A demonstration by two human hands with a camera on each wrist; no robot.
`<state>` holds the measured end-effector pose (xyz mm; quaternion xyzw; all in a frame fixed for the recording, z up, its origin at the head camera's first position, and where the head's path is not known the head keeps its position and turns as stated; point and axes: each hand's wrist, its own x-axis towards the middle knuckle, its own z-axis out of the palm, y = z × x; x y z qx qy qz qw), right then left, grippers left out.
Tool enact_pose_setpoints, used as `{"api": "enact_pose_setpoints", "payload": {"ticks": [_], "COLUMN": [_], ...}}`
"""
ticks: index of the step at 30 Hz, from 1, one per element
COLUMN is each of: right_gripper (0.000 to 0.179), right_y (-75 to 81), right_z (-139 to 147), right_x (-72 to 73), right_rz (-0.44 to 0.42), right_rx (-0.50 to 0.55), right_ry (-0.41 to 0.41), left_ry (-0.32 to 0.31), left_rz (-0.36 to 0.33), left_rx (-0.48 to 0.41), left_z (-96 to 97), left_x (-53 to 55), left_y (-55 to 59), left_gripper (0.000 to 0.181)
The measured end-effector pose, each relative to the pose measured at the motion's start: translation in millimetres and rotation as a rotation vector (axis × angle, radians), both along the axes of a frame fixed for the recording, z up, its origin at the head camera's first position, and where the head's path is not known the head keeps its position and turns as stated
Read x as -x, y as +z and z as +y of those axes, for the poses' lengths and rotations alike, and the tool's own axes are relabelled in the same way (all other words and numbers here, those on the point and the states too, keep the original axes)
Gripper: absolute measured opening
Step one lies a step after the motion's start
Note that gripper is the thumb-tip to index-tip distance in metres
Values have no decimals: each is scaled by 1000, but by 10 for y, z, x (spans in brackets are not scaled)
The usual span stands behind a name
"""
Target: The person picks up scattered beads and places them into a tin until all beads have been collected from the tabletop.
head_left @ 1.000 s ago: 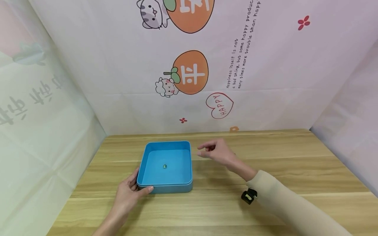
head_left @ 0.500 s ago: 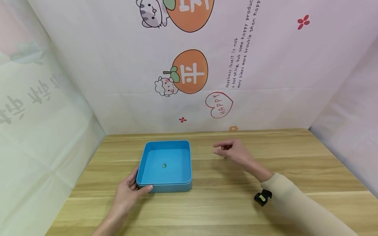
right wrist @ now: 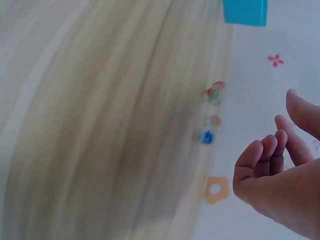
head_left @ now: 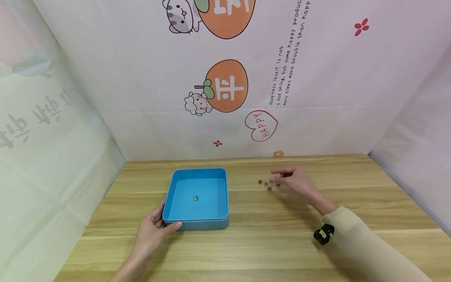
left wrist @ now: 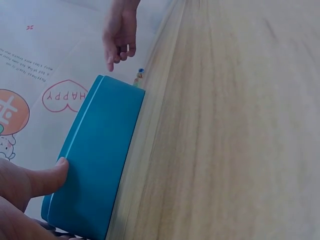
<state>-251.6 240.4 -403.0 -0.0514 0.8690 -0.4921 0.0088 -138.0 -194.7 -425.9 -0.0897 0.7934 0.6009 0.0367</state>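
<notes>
A square blue box (head_left: 197, 225) without a lid stands on the table, with one small greenish glass marble (head_left: 196, 198) on its floor. My left hand (head_left: 149, 231) grips the box's near left corner, thumb on the front wall and fingers along the left side. Right of the box lie several small glass marbles (head_left: 266, 184) in a loose cluster; a blue marble (right wrist: 206, 137) shows in the right wrist view. My right hand (head_left: 296, 180) hovers over the cluster's right part, partly covering it. Its thumb and index finger are apart with nothing between them, the other fingers loosely bent.
The wood-grain table (head_left: 246, 250) meets a printed white cloth (head_left: 155, 133) along its back edge. More cloth hangs at the left and right sides. A black wrist camera (head_left: 323, 234) sits by the right sleeve.
My right hand has moved right, away from the box, and is now over the marbles, which have come into view from behind it. The left hand and box have stayed put.
</notes>
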Motion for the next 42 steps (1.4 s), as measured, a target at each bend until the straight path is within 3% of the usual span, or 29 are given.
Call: {"api": "enact_pose_setpoints", "payload": {"ticks": [17, 42], "right_gripper": [42, 34], "right_y": [-195, -244], "right_z": [300, 310], "right_x": [78, 131], "right_rz": [-54, -98], "right_rx": [-49, -174], "right_ry": [-4, 17], "left_ry": [8, 16], "left_rz": [8, 14], "left_rx": [2, -5], "left_z": [9, 8], "left_x": [2, 10], "left_y": [4, -17], "left_gripper": [101, 100]}}
